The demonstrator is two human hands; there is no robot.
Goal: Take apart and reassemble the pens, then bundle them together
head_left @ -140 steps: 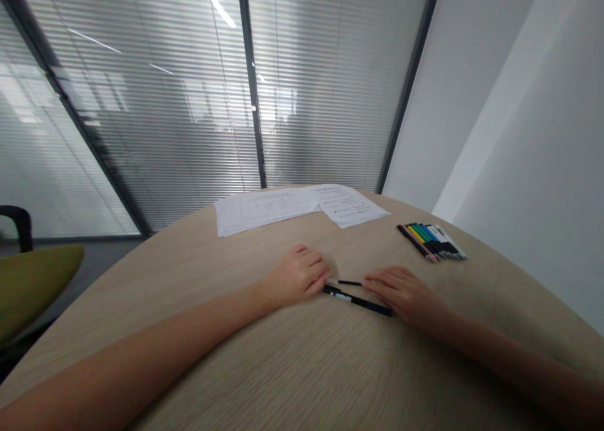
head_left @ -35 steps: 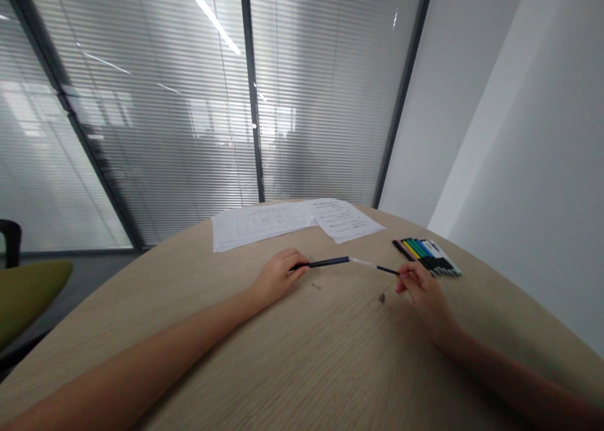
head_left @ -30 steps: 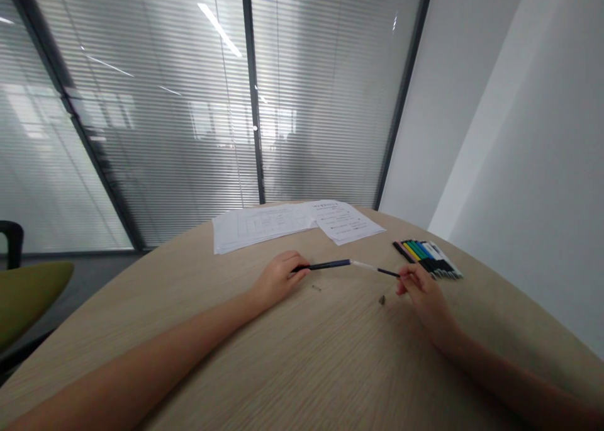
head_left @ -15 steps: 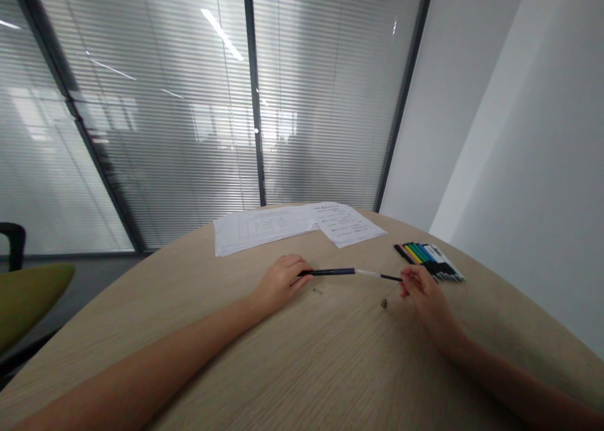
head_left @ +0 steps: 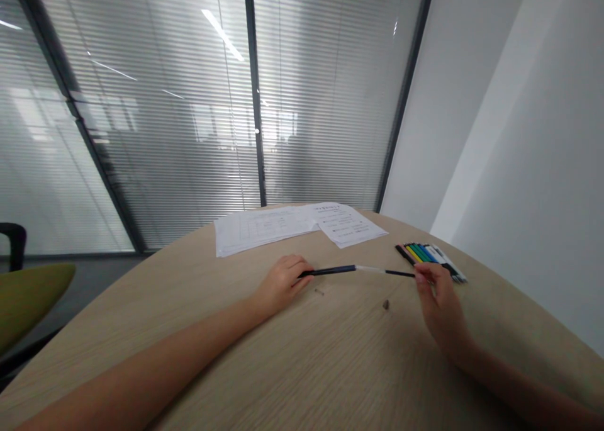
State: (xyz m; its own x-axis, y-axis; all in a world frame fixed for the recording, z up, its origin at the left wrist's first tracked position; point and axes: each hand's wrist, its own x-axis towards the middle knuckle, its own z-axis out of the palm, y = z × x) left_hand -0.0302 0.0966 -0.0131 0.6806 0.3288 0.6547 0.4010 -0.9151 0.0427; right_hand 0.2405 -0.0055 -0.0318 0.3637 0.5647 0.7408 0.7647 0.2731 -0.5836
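Observation:
My left hand (head_left: 283,282) pinches the left end of a dark pen barrel (head_left: 330,270) just above the wooden table (head_left: 292,355). My right hand (head_left: 438,296) pinches the right end of a thin refill (head_left: 384,271), clear then black, which sticks out of the barrel toward the right. Barrel and refill form one straight line between the hands. Two tiny pen parts lie on the table: a small spring-like piece (head_left: 320,291) near the left hand and a small dark tip (head_left: 385,304) left of the right hand.
A row of coloured markers (head_left: 430,258) lies just behind the right hand. White printed sheets (head_left: 292,223) lie at the table's far edge before glass walls with blinds. An olive chair seat (head_left: 28,292) stands at the left; a white wall lies to the right.
Earlier both hands rested on the table around the whole pen. Now the pen is lifted and the right hand has drawn the refill farther right out of the barrel; small parts lie on the table.

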